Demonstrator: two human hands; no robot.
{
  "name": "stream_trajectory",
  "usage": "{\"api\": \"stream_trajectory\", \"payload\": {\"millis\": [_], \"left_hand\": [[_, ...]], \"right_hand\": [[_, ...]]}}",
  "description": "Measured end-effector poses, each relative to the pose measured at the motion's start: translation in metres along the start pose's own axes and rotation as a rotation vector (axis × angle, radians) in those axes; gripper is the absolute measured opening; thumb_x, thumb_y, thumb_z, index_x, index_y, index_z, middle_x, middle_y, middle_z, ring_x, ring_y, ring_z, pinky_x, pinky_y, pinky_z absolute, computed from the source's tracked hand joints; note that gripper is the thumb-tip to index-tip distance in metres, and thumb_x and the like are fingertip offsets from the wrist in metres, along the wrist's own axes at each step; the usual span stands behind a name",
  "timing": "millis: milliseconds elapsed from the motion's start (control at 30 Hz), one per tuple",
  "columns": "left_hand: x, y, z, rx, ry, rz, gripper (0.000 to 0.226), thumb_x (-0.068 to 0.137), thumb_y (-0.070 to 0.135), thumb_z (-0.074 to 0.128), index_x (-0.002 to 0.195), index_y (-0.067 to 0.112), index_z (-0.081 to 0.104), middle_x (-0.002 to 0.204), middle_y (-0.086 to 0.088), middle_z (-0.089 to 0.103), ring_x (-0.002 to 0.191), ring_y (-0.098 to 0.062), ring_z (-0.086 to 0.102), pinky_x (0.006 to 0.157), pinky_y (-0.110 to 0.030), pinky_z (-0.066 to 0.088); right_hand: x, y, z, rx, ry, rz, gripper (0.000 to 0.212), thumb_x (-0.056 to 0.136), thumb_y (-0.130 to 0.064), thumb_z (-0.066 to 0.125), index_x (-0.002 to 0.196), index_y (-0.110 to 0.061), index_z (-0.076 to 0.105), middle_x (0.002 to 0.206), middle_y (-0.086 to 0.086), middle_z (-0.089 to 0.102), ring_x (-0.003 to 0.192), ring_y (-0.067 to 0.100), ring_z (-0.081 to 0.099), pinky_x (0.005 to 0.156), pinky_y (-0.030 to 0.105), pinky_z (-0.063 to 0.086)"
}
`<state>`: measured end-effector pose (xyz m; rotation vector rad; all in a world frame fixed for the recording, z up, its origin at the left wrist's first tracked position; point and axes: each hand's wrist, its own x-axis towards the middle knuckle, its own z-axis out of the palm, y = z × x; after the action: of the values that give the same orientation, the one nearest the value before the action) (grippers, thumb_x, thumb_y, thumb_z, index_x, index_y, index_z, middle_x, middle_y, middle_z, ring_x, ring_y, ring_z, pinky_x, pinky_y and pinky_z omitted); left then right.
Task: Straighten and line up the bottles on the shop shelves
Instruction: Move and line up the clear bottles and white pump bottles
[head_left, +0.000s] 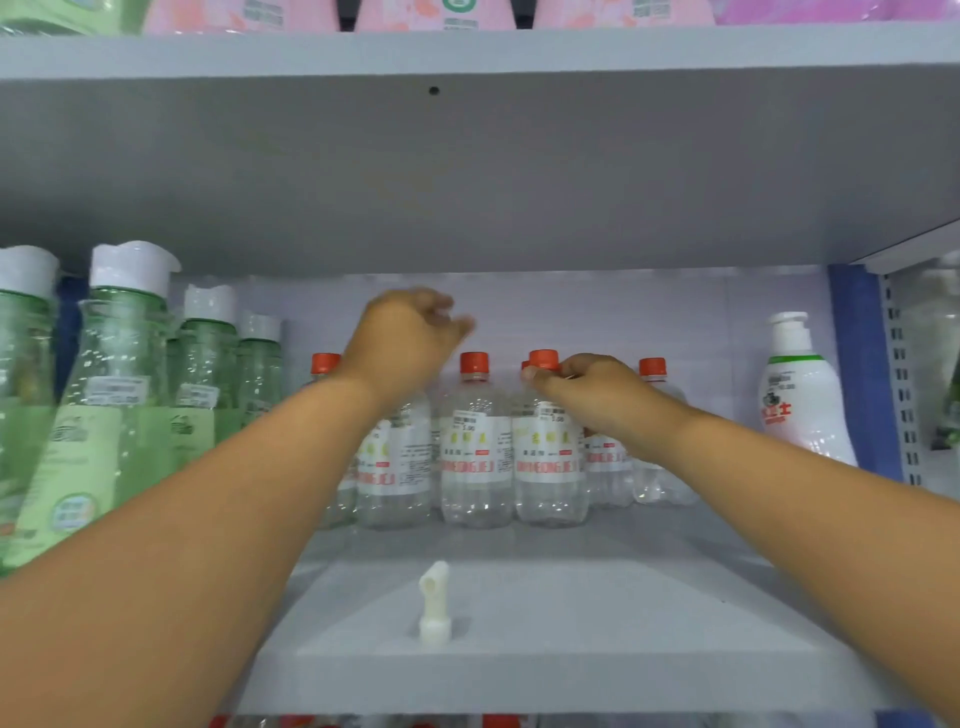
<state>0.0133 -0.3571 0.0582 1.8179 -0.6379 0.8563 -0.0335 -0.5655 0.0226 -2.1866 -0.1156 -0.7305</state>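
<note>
- Clear plastic bottles with red screw caps and white labels (478, 447): clustered upright at the back of the grey metal shelf (545, 675).
- Right hand (587, 387): fingers (535, 375) pinching the red cap of one front bottle (545, 452).
- Left hand (405, 338): raised above the cluster, fingers loosely curled, holding nothing.
- Green bottles with white flip caps (124, 364): standing left.
- White pump bottle (800, 395): standing right.
- Small white plastic nozzle (434, 603): upright near the shelf front.

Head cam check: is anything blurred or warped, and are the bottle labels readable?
Head view: left hand is motion-blurred at the fingers; right hand sharper, pinching a red cap. Wide-angle bends the shelf edges. Labels on the clear bottles are soft, only partly legible. Lighting even, no harsh glare.
</note>
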Motion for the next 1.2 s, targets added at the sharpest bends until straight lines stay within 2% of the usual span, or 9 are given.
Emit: {"api": "stream_trajectory", "payload": {"millis": [133, 300, 433, 500, 567, 667, 900, 1000, 1200], "left_hand": [[-0.002, -0.007, -0.066, 0.037, 0.222, -0.049, 0.02, 0.091, 0.035, 0.07, 0.109, 0.025, 0.072, 0.108, 0.002, 0.073, 0.102, -0.021, 0.068, 0.092, -0.03, 0.053], [-0.035, -0.047, -0.086, 0.243, -0.092, -0.376, 0.071, 0.09, 0.05, 0.069, 0.149, 0.022, 0.042, 0.15, -0.01, 0.049, 0.131, -0.033, 0.052, 0.11, -0.044, 0.043], [-0.043, -0.053, -0.091, 0.09, -0.244, -0.449, 0.081, 0.086, 0.052, 0.073, 0.152, 0.02, 0.04, 0.152, -0.009, 0.049, 0.132, -0.035, 0.052, 0.11, -0.055, 0.044], [-0.043, -0.055, -0.092, 0.063, -0.238, -0.432, 0.086, 0.081, 0.056, 0.077, 0.151, 0.02, 0.041, 0.151, -0.009, 0.05, 0.131, -0.035, 0.054, 0.108, -0.057, 0.046], [-0.043, -0.057, -0.091, 0.05, -0.217, -0.425, 0.091, 0.074, 0.062, 0.079, 0.149, 0.024, 0.044, 0.15, -0.008, 0.052, 0.128, -0.034, 0.056, 0.106, -0.056, 0.048], [-0.044, -0.059, -0.087, 0.048, -0.191, -0.401, 0.083, 0.078, 0.059, 0.078, 0.147, 0.025, 0.047, 0.148, -0.007, 0.054, 0.125, -0.033, 0.058, 0.104, -0.052, 0.05], [-0.042, -0.063, -0.084, 0.036, -0.161, -0.384, 0.073, 0.084, 0.052, 0.076, 0.146, 0.025, 0.048, 0.132, 0.0, 0.058, 0.107, -0.023, 0.058, 0.089, -0.036, 0.052], [-0.042, -0.064, -0.083, 0.033, -0.163, -0.401, 0.073, 0.083, 0.051, 0.077, 0.146, 0.026, 0.047, 0.129, 0.001, 0.058, 0.106, -0.023, 0.061, 0.086, -0.037, 0.054], [-0.041, -0.065, -0.086, -0.017, -0.173, -0.436, 0.07, 0.083, 0.047, 0.078, 0.144, 0.028, 0.048, 0.111, 0.002, 0.066, 0.102, -0.025, 0.067, 0.089, -0.05, 0.058]], "right_hand": [[-0.007, 0.002, -0.001, 0.091, -0.037, 0.001, 0.04, 0.09, -0.058, 0.066, 0.114, -0.027, 0.059, 0.112, -0.006, 0.067, 0.102, 0.016, 0.064, 0.088, 0.035, 0.05], [-0.013, -0.005, 0.003, 0.111, -0.088, 0.012, 0.032, 0.092, -0.047, 0.068, 0.111, -0.024, 0.057, 0.095, -0.01, 0.065, 0.085, 0.008, 0.064, 0.067, 0.026, 0.048], [-0.017, -0.008, 0.002, 0.064, -0.103, 0.008, 0.022, 0.094, -0.046, 0.066, 0.1, -0.027, 0.056, 0.094, -0.01, 0.066, 0.082, 0.005, 0.062, 0.066, 0.024, 0.048], [-0.018, -0.009, 0.001, 0.02, -0.106, 0.027, 0.037, 0.092, -0.051, 0.066, 0.115, -0.023, 0.059, 0.112, -0.005, 0.067, 0.091, 0.011, 0.064, 0.074, 0.027, 0.05], [-0.013, -0.013, 0.0, -0.137, 0.049, -0.057, 0.065, 0.09, -0.059, 0.065, 0.14, -0.02, 0.051, 0.132, -0.001, 0.058, 0.109, 0.017, 0.06, 0.088, 0.032, 0.049], [-0.004, -0.044, 0.004, -0.286, 0.317, -0.399, 0.05, 0.093, -0.054, 0.063, 0.132, -0.022, 0.06, 0.123, -0.005, 0.061, 0.11, 0.014, 0.059, 0.09, 0.029, 0.049], [0.034, -0.114, 0.069, -0.581, -0.126, -0.346, 0.045, 0.094, -0.058, 0.06, 0.101, -0.016, 0.074, 0.103, 0.0, 0.071, 0.091, 0.017, 0.066, 0.08, 0.033, 0.055], [0.051, -0.111, 0.086, -0.671, -0.148, -0.208, 0.051, 0.09, -0.062, 0.061, 0.087, -0.012, 0.069, 0.083, 0.003, 0.067, 0.079, 0.021, 0.065, 0.064, 0.029, 0.049], [0.058, -0.108, 0.087, -0.591, -0.147, -0.181, 0.046, 0.09, -0.056, 0.067, 0.082, -0.011, 0.066, 0.077, 0.003, 0.061, 0.072, 0.022, 0.06, 0.063, 0.03, 0.045]]}}
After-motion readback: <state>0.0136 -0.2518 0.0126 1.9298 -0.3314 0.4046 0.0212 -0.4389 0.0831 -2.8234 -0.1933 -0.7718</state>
